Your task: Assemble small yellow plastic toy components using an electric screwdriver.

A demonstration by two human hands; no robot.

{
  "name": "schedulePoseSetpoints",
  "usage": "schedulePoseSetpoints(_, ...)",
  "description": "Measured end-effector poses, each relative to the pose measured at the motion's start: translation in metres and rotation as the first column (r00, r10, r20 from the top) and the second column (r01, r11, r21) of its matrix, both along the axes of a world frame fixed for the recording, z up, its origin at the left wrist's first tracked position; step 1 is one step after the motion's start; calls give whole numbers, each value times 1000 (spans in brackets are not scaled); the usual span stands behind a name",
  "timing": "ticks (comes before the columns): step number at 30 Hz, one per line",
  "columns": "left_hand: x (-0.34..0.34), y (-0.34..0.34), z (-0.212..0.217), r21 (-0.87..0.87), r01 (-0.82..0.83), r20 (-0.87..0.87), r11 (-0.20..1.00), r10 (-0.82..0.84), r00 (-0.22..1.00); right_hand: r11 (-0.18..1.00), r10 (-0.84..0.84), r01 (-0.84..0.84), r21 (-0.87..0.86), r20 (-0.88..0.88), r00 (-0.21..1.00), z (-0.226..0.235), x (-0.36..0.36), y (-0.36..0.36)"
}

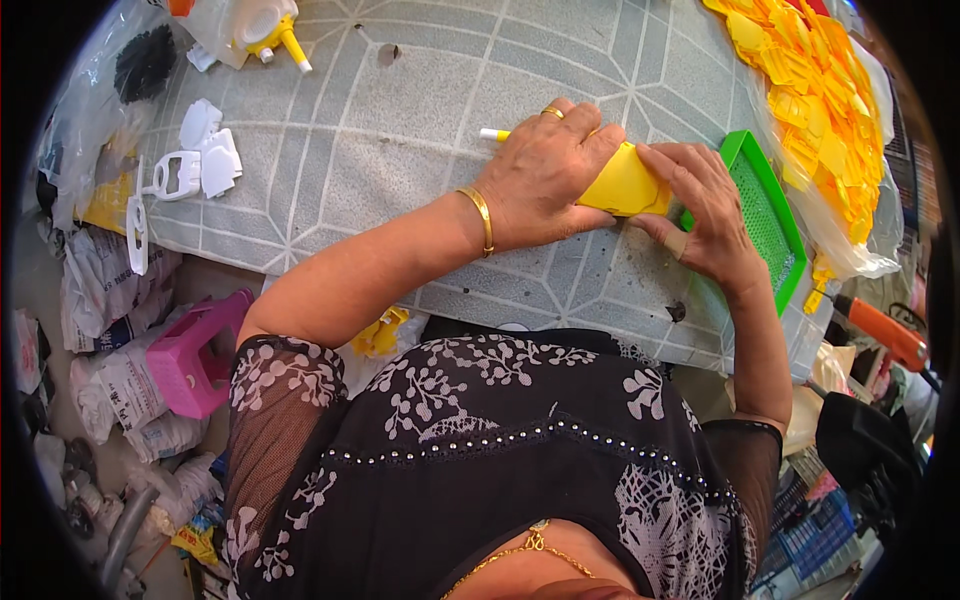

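Note:
Above the table I hold a yellow plastic piece [626, 186] between both hands. My left hand [548, 172] is closed over its left part, thumb along the near edge. From beneath that hand a narrow yellow stem with a white tip [493, 134] sticks out to the left; whether it belongs to the same piece is hidden. My right hand [712, 212] grips the right end, fingers on the far edge and thumb on the near one. Just right of this hand lies a green tray [740, 158] with a mesh-like bottom and small bits in its near corner.
Many flat yellow plastic pieces [815, 120] fill a clear bag at the far right. White plastic parts [212, 150] lie on the left, with a white-and-yellow item [275, 38] beyond them. An orange-handled tool [880, 332] is by the right edge. A pink stool [190, 362] stands lower left.

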State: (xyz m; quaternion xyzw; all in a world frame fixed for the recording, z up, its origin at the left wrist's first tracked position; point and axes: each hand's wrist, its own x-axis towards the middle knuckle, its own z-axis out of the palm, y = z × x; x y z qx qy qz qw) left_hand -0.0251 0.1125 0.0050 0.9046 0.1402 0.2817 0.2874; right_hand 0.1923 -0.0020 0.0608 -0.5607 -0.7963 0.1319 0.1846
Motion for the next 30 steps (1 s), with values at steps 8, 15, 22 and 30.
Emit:
schedulePoseSetpoints(8,4,0,6,54,48,-65,997,-45,997,992,-79,61,113,160,984,15,-2,-21)
schedulePoseSetpoints(15,3,-4,16,51,57,-97,997,-52,994,143,-534,792,593,-628,566,33,79,-170)
schedulePoseSetpoints(22,1,-7,19,107,29,-79,994,-20,997,404,-528,909,99,-786,320,52,154,-177)
schedulePoseSetpoints(30,-1,-23,27,130,-4,-105,992,18,994,663,-288,747,-54,-939,188,70,190,-171)
